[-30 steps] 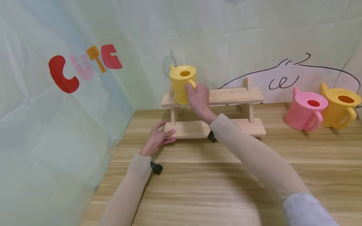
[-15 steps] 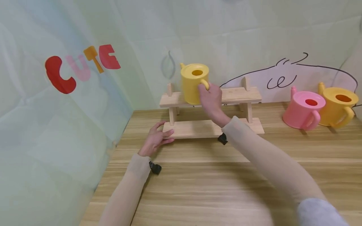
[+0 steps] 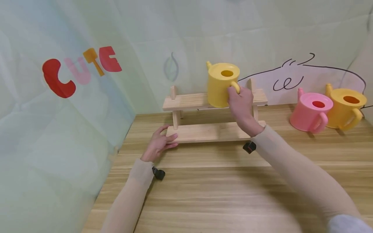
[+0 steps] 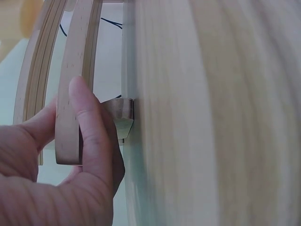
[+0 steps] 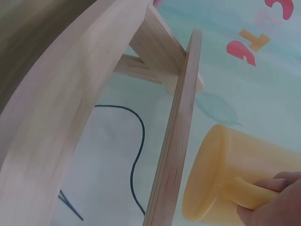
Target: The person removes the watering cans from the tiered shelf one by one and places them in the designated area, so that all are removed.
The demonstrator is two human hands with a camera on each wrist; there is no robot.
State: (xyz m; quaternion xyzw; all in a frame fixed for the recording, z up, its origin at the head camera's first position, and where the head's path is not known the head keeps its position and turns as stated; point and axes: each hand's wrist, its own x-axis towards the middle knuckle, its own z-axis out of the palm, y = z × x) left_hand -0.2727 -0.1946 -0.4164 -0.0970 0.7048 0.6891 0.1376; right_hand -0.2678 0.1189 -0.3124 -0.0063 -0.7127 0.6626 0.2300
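Observation:
A light yellow watering can (image 3: 217, 89) is upright at the top tier of a two-tier wooden shelf (image 3: 201, 132). My right hand (image 3: 242, 105) grips the can by its handle. The right wrist view shows the base of the watering can (image 5: 202, 181) apart from the edge of the upper board (image 5: 176, 136), so it is held up. At the shelf's left end my left hand (image 3: 158, 142) holds the lower board. In the left wrist view, thumb and fingers pinch the end of that board (image 4: 70, 122) from both sides.
To the right of the shelf, a pink watering can (image 3: 310, 113) and a darker yellow watering can (image 3: 344, 111) stand side by side on the wooden table (image 3: 204, 194). A printed cloth backdrop (image 3: 204, 35) hangs behind and along the left.
My right hand has carried the light yellow watering can rightward, from the upper board's left end to right of its middle. My left hand keeps its hold on the lower board.

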